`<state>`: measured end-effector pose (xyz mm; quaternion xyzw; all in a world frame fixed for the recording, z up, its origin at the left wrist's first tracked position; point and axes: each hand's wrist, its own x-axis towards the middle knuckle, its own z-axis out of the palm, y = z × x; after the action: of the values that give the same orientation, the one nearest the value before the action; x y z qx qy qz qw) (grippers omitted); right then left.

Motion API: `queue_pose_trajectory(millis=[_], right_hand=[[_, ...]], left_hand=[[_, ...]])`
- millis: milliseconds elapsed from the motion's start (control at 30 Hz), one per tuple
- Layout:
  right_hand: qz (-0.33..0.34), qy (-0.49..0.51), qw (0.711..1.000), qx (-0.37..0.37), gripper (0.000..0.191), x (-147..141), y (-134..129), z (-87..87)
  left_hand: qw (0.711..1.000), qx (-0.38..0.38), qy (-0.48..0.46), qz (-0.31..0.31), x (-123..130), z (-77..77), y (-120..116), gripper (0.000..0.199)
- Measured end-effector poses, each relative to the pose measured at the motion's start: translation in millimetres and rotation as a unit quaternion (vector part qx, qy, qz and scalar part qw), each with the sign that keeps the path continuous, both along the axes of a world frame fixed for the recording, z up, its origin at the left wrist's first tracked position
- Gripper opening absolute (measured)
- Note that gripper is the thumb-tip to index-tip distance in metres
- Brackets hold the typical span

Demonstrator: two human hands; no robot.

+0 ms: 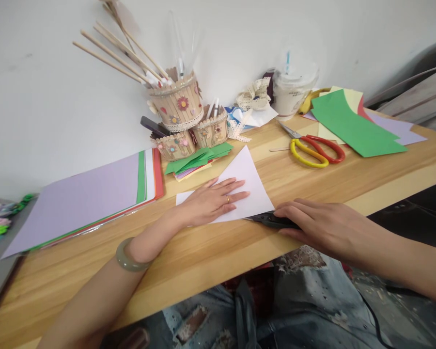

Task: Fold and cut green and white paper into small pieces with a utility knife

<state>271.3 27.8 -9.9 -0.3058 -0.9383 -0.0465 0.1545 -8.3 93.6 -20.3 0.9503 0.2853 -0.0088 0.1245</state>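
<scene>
A pale, folded sheet of paper with a pointed top lies on the wooden table. My left hand presses flat on it, fingers spread, a ring on one finger and a bangle on the wrist. In my right hand is a black utility knife, gripped from above. Its blade end points left and lies along the paper's lower edge; whether it is inside the fold I cannot tell. The knife's rear part is hidden under my fingers.
Red-and-yellow scissors lie behind my right hand. Green paper pieces are at the right, a stack of coloured sheets at the left. Decorated stick holders, small green strips and a plastic cup stand or lie near the wall.
</scene>
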Motion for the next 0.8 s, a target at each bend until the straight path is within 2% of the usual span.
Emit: queue_pose_trajectory(millis=[100,800], right_hand=[[0.022,-0.026,0.999,0.012,0.024,-2.4,1.0,0.7],[0.027,-0.032,0.996,0.083,0.027,-16.4,-1.1,4.9]], left_hand=[[1.0,-0.002,-0.004,0.002,0.0,-0.3,-0.1,0.05],[1.0,-0.016,0.014,0.006,1.7,3.8,0.7,0.047]])
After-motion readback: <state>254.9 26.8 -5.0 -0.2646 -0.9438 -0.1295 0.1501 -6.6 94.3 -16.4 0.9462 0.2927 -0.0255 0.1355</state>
